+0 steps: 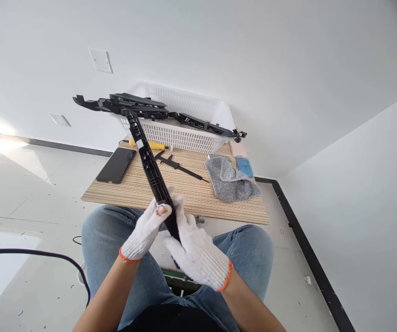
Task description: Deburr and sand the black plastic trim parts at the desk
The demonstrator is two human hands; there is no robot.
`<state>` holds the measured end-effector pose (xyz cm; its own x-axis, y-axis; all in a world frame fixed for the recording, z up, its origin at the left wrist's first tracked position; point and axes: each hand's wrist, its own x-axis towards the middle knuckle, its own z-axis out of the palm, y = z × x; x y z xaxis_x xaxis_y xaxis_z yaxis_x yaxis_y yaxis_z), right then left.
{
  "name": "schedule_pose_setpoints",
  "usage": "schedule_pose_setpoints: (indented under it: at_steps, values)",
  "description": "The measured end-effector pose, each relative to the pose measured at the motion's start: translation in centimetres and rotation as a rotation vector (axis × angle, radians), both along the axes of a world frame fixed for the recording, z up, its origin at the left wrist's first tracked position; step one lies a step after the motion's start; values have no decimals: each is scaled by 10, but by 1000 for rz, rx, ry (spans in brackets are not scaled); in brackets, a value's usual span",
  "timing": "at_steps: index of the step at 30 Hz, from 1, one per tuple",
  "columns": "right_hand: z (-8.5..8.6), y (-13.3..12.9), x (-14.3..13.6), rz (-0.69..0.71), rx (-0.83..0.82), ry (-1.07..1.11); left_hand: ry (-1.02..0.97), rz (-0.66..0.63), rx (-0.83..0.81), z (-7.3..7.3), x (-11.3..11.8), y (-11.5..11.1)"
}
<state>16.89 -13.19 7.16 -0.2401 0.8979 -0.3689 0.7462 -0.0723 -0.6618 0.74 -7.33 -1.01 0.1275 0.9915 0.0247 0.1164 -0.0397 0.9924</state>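
A long black plastic trim strip (150,166) with ribs and clips along its inner face slants over the table's front edge. My left hand (146,230), in a white knit glove with an orange cuff, grips it from the left, and a bare thumb tip shows on top. From the other side my right hand (198,249), gloved the same way, closes round the lower part. The strip's far end reaches up in front of a white plastic basket (181,138). Its lowest end is partly hidden by my right hand.
Several similar black parts (132,106) lie across the basket. On the wooden table (115,191) are a black phone (116,165), a yellow-handled tool (153,145), a black caliper (181,168), a grey cloth (231,182) and a blue item (244,166). A black cable (46,252) curves at left.
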Motion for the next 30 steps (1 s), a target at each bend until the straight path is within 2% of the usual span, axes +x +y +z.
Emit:
schedule_pose_setpoints:
  at_steps: [3, 4, 6, 8, 12, 15, 20, 25, 27, 30]
  values:
    - [18, 5, 13, 45, 23, -35, -147, -5, -166, 16, -1, -4]
    - [22, 14, 20, -20, 58, -41, -193, -25, -208, 20, 0, -4]
    - [24, 41, 30, -229, 237, -126, -288, -90, -268, 22, 4, -4]
    - [17, 80, 33, -307, 337, -269, -373, -154, -309, 18, 11, -4]
    - [-8, 150, 19, -90, 357, -536, -426, -186, -370, 8, 21, -10]
    - [-19, 174, 5, -32, 302, -553, -433, -140, -418, 5, 19, -16]
    - [-18, 178, 3, -40, 132, -465, -451, -65, -438, -6, 8, -20]
    - [-21, 159, 12, -29, 38, -391, -556, -58, -422, -21, 7, -15]
    - [-26, 143, 17, -99, 40, -303, -586, -63, -430, -24, 9, -14]
    - [-37, 111, 26, -362, 18, 37, -555, -52, -429, -28, 13, -15]
